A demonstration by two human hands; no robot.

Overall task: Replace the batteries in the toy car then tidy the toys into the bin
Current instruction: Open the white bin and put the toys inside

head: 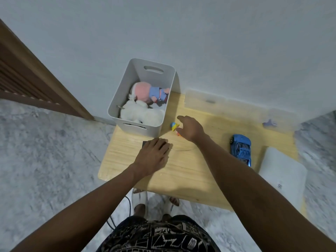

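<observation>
Left hand: the left hand [154,153] is lying palm down on the table [181,171], just in front of the bin, with fingers nearly straight and close together. It is covering a dark flat thing [145,143], of which only a corner is showing at the fingertips; I cannot tell whether the fingers are gripping it or only resting on it. A thin wire [183,149] is curving away to the right from under this hand.

Right hand: the right hand [189,128] is reaching forward just right of the bin, with fingers loosely bent and pointing down. It is hovering over a small orange piece [179,134]; whether the fingertips are touching or pinching it cannot be told.

Small toy: a little yellow and blue toy [173,126] is lying on the table between the bin and the right hand.

Toy car: the blue car [241,149] is sitting on the table well to the right of the bin, apart from both hands.

White box: a flat white box [283,173] is lying right of the car, at the table's edge.

Bin: the grey bin [125,95] is standing at the table's far left corner, against the wall. It is holding a white plush toy [141,113] in front and a pink plush toy [147,92] in blue clothes behind.

Purple toy: a small purple toy [269,123] is lying far right of the bin, near the wall.
</observation>
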